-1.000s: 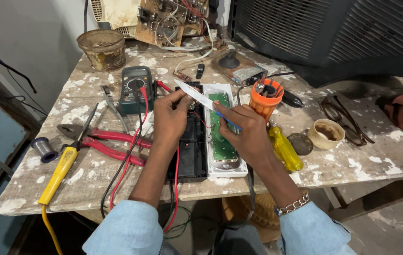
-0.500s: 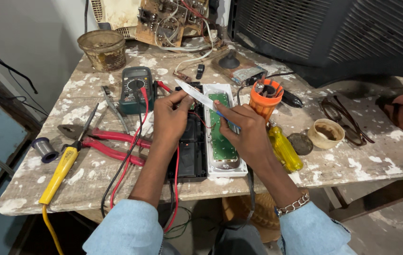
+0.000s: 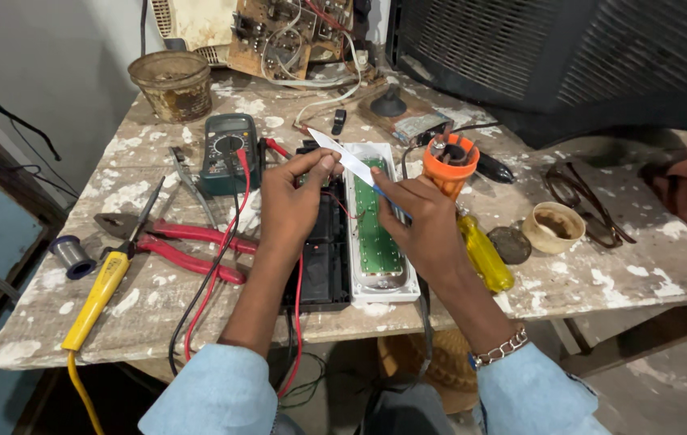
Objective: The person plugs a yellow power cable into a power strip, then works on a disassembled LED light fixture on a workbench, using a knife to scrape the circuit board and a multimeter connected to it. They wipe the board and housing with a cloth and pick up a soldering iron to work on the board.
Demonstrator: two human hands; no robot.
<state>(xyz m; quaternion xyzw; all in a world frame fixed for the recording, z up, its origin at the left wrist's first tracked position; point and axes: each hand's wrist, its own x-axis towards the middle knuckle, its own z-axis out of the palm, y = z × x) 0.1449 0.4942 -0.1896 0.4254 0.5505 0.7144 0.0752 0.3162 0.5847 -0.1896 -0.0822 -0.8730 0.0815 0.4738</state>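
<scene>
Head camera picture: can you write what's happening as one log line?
left hand + right hand: hold thin white strip | below: white tray with green circuit board | left: red-handled pliers | on: paint-spattered wooden table

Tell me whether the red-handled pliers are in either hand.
No: the red-handled pliers lie on the table, left of the left hand.

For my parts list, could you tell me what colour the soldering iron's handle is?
Yellow: the soldering iron handle, seen in the head view.

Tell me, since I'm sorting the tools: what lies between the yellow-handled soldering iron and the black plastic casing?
In the head view, red-handled pliers lie between the yellow-handled soldering iron and the black plastic casing, with red and black probe leads crossing them.
</scene>
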